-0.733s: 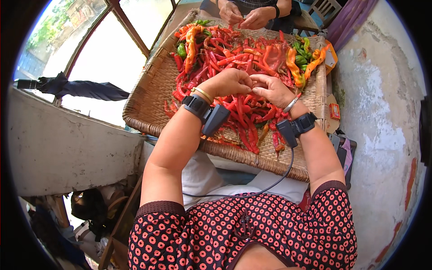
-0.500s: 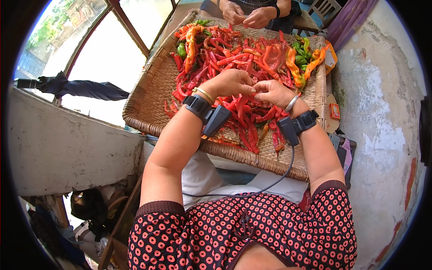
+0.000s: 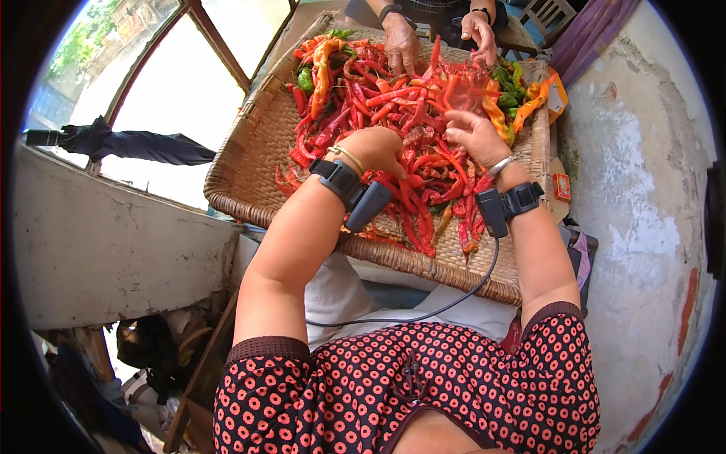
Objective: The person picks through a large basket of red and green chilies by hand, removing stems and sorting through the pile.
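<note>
My left hand [image 3: 376,151] is bent down among the red chilli peppers [image 3: 408,212] in the middle of a woven tray [image 3: 249,144], its fingertips mostly hidden; what it grips, if anything, I cannot make out. To its upper right my right hand [image 3: 479,140] is over the pile with fingers apart and slightly bent, nothing visible in it. Orange peppers [image 3: 495,113] and green peppers [image 3: 508,92] lie along the tray's right side, with another orange pepper [image 3: 321,76] and a green one [image 3: 305,82] at the upper left.
A co-worker's hands [image 3: 401,44] [image 3: 478,36] are at the tray's far edge, one reaching into the peppers, one raised. A folded dark umbrella [image 3: 151,149] lies by the window at left. A rough wall [image 3: 628,242] and purple curtain [image 3: 582,38] stand at right.
My hands have separated: the left sank into the pile, the right rose slightly to the upper right. The co-worker's hands also parted, one lowering into the peppers, the other moving right.
</note>
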Motion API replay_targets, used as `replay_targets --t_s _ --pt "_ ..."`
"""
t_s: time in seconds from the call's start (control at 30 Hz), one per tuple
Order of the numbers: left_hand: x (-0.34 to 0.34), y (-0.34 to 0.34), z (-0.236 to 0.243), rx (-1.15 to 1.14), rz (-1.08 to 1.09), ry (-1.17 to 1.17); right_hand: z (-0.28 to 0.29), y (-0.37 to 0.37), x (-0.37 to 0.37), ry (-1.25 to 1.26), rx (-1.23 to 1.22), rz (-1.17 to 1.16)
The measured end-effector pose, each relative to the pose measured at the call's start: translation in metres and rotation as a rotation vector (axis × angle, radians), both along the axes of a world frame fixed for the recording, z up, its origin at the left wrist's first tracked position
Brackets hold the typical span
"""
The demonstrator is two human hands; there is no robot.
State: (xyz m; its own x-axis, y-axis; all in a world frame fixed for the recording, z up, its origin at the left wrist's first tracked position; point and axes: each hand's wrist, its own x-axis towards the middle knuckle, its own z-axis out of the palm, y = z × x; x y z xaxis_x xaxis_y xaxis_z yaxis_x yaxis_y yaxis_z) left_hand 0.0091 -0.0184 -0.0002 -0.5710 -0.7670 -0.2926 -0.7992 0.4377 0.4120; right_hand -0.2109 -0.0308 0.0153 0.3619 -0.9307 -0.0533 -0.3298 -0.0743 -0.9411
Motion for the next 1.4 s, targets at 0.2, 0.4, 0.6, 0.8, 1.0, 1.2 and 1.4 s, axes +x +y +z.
replay_targets --t_s 0.2,0.4,0.6,0.8,1.0,1.2,1.4 --pt "-0.004 0.001 -0.005 -0.083 -0.008 0.026 -0.021 0.023 0.023 0.752 -0.452 0.499" --pt "-0.009 0.006 -0.002 -0.107 -0.053 0.071 -0.009 0.04 0.036 0.887 -0.433 0.425" --pt "-0.007 0.004 -0.003 -0.044 -0.076 0.047 -0.019 0.035 0.032 0.899 -0.399 0.369" --pt "-0.007 0.005 -0.001 0.025 -0.045 0.049 -0.012 0.028 0.03 0.94 -0.28 0.486" --pt "-0.009 0.008 0.006 -0.214 0.062 0.055 -0.003 0.014 0.009 0.497 -0.215 0.392" --pt "-0.009 0.009 0.0 -0.15 0.097 -0.076 0.022 0.015 0.012 -0.333 0.037 0.019" --pt "-0.01 0.004 0.002 -0.205 0.012 0.0 0.005 0.005 0.005 -0.236 0.001 -0.256"
